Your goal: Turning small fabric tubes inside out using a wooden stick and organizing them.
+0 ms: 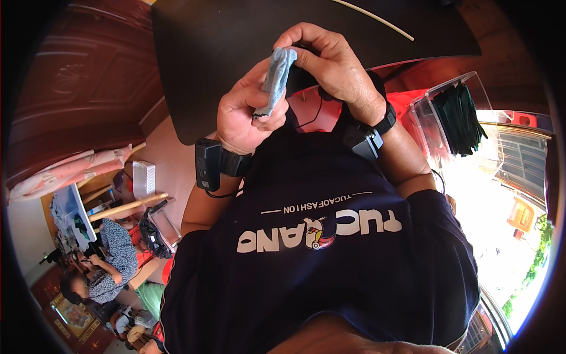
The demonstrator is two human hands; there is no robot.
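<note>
A folded strip of light blue-grey cloth [275, 81] is held up in front of my chest, with a dark edge at its lower end. My left hand [243, 118] is closed around its lower part, the thumb pressed along it. At the upper end, the thumb and forefinger of my right hand [337, 64] pinch together at the cloth's tip. The other fingers of my right hand curl behind and are partly hidden. Both wrists carry black bands with small boxes.
Beyond my hands lies a black tabletop [218, 53], with a thin pale stick [377, 21] on it. To the right, a clear plastic bin [425, 131] holds dark green cloth strips [460, 118]. Another person [115, 253] sits at the lower left among stools and boxes.
</note>
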